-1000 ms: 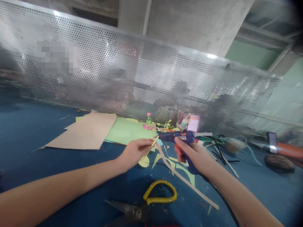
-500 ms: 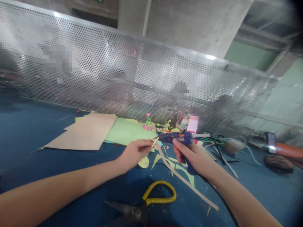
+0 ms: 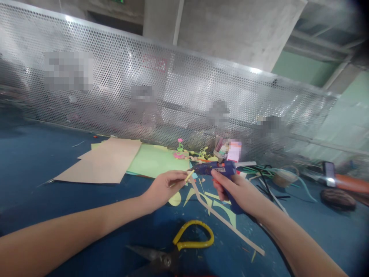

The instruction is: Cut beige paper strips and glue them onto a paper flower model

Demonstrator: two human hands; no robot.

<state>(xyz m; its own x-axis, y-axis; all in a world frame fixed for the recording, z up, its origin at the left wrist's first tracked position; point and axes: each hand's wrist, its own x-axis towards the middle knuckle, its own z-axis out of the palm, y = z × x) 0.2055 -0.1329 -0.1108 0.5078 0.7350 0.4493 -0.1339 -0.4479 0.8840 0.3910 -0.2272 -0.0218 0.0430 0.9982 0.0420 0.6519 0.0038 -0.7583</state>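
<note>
- Blue plastic dominates the head view, where a glue gun (image 3: 216, 168) is held aloft over a table (image 3: 72, 200), its nozzle pointed toward a slim yellow strip (image 3: 188, 176).
- The gun's handle is wrapped by the right hand (image 3: 235, 188), fingers curled near the orange trigger; whether the trigger is being squeezed cannot be told.
- Just beyond the nozzle, the yellow strip is pinched between the thumb and fingers of the left hand (image 3: 165, 186). The hands are kept apart; contact between nozzle and strip cannot be made out.
- The glue gun can be judged rigid and fairly light, best gripped by its handle, with the nozzle, probably hot, left untouched. The strip looks light, thin and easily bent; it is best taken by the end away from the nozzle.
- A pale glue stick (image 3: 246, 164) is seen protruding from the gun's rear.
- Below the gun, a long beige strip (image 3: 230, 226) is laid slantwise among paper scraps, with yellow-handled scissors (image 3: 167, 261) placed nearer the wearer.
- Left of the gun, green paper (image 3: 155, 159) is partly covered by beige sheets (image 3: 103, 161); behind it, the table is bounded by a perforated metal screen (image 3: 187, 88).
</note>
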